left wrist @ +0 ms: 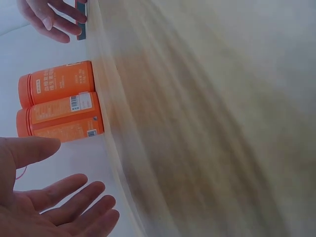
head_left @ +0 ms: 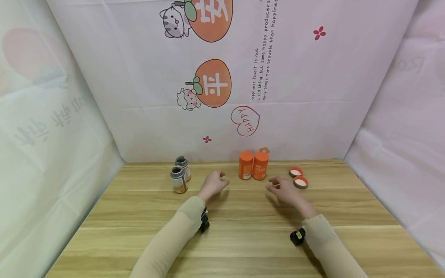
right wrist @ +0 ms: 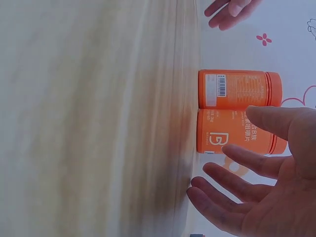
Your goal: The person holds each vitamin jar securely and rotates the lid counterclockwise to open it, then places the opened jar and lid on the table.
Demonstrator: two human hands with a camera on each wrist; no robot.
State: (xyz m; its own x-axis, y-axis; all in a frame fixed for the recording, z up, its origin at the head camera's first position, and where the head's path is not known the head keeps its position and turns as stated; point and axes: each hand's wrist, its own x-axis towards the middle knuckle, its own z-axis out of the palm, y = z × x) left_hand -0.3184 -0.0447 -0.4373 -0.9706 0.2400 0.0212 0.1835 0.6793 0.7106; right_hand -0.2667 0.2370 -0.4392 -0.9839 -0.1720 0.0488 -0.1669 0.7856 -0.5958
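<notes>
Two orange bottles with orange lids stand upright side by side near the back wall, a left bottle (head_left: 245,166) and a right bottle (head_left: 260,166). My left hand (head_left: 213,184) is to their left, fingers spread and apart from them. To their right is my right hand (head_left: 284,189), its fingers loosely bent with nothing between them. In the left wrist view the left thumb (left wrist: 37,150) appears close to the bottles. The right wrist view shows the right fingers (right wrist: 237,187) in front of the right bottle's side; contact cannot be made out.
Two grey lidless bottles, a rear one (head_left: 183,168) and a front one (head_left: 179,180), stand left of the left hand. Two orange-rimmed caps, a rear cap (head_left: 296,172) and a front cap (head_left: 300,182), lie by the right hand. A printed white cloth (head_left: 295,116) hangs behind the wooden table (head_left: 243,247).
</notes>
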